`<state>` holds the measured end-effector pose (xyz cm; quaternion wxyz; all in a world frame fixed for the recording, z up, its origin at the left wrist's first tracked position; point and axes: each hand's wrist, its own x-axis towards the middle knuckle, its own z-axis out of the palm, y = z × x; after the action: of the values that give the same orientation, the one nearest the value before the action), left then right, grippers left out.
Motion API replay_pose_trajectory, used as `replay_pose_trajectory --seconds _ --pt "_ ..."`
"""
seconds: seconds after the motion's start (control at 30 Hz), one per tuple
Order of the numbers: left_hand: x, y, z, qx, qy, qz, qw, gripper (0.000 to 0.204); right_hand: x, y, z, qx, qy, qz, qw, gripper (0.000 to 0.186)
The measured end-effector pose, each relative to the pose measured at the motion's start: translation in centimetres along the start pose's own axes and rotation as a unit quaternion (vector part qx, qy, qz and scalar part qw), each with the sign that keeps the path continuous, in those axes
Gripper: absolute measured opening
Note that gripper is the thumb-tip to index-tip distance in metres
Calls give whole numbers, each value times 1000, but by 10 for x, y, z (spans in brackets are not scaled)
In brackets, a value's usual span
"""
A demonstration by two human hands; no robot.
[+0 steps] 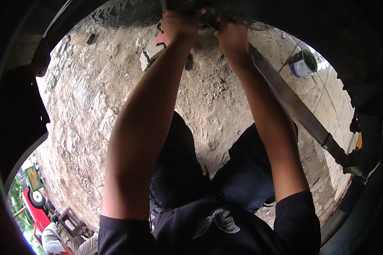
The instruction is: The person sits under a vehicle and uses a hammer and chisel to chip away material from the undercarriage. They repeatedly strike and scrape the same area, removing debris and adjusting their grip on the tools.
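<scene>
Both my arms reach up to the top of the head view, under a dark overhead structure. My left hand [181, 26] is closed with its fingers curled at a dark part; what it grips is too shadowed to make out. To its right, my right hand [232, 37] is also closed, blurred, against dark metal near the upper end of a long grey metal bar [295, 102]. A treaded tyre [125, 13] stands just left of my left hand. Beneath that hand are a red metal piece [161, 39] and a broken grey block [150, 55].
The metal bar slopes down to a dark joint at the right. A paint can [302, 63] stands on pale tiles there. A wooden block [81, 39] lies on rough ground. At lower left are a red wheeled machine [39, 212], a hollow block [71, 221] and another person [57, 239].
</scene>
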<state>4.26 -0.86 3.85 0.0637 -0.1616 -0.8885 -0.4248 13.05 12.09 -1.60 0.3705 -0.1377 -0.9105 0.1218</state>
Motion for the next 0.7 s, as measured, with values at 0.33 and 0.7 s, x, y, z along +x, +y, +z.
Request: replay_pose_trajectory --seconds 0.33,0.7 --pt "1 -9 6 99 8 161 982 37 -4 3 -7 -77 -53 -56 994 33" --pt "5 -26 3 101 -95 58 989 45 -7 -3 -23 8 -16 -40 999 31"
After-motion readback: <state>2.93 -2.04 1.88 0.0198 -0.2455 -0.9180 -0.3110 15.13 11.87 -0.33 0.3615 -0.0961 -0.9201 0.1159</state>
